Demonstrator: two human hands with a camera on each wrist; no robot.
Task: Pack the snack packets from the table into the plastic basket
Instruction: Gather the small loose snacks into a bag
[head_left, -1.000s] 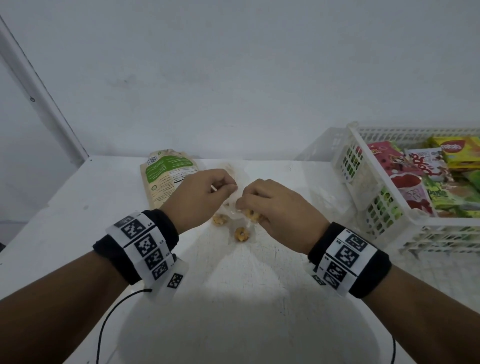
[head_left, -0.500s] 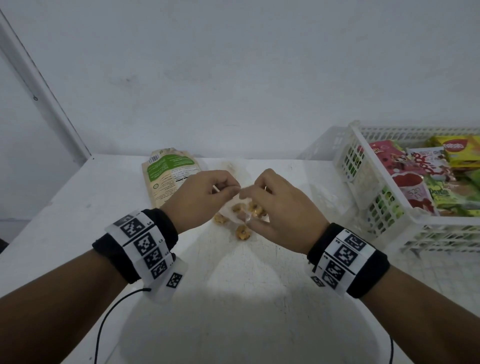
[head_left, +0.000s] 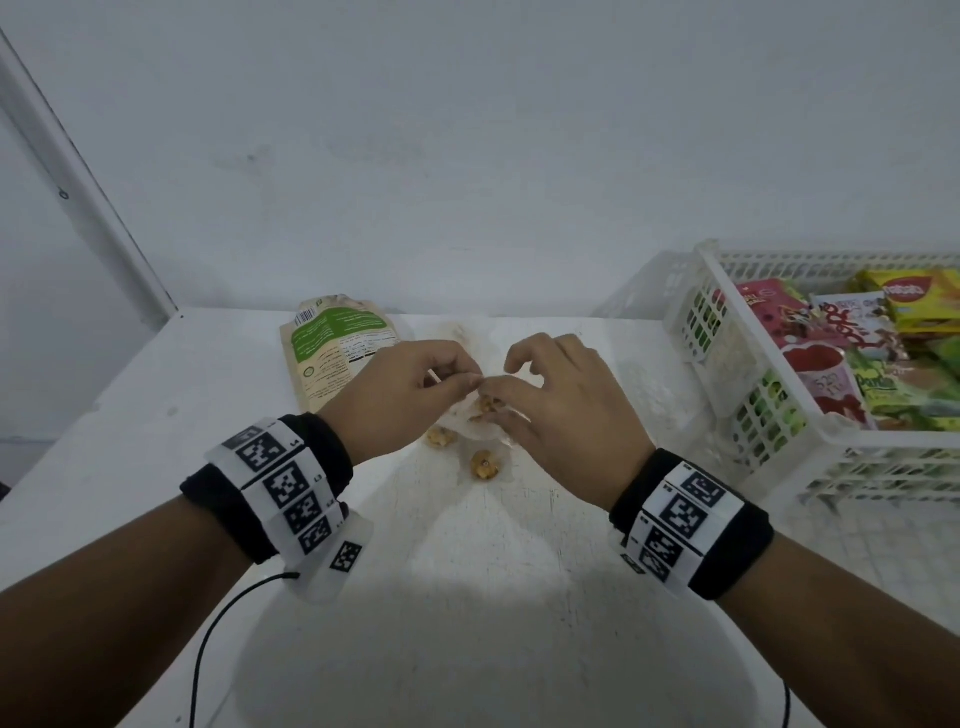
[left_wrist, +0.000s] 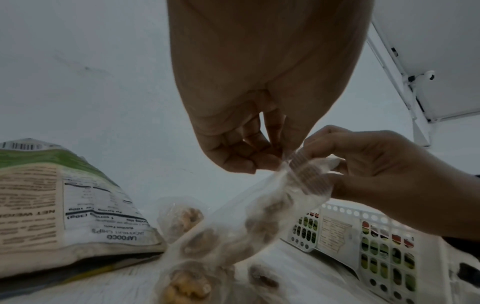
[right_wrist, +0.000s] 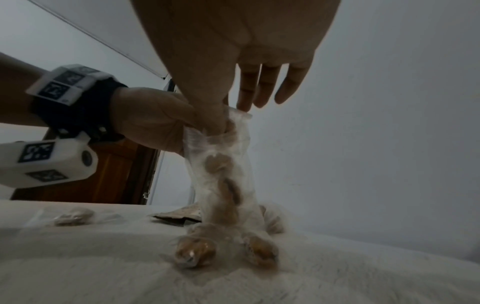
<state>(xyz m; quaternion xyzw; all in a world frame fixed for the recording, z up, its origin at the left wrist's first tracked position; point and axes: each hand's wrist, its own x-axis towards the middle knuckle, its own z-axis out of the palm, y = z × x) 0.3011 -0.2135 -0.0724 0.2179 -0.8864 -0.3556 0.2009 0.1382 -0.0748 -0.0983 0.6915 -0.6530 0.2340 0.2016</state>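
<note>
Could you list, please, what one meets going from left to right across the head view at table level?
Green-and-beige chips packet → left hand → clear packet of round snacks → right hand → white plastic basket holding colourful snack packets.

"LAFOOCO" on chips packet (left_wrist: 64, 205)

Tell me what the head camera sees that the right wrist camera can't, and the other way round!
Only the head view shows the white plastic basket at the right, filled with colourful snack packets, and the green-and-beige chips bag lying whole on the table.

Only the right wrist view shows a brown wooden door behind the left wrist.

Both show the left hand and right hand pinching the top of a clear packet of round snacks above the white table.
</note>
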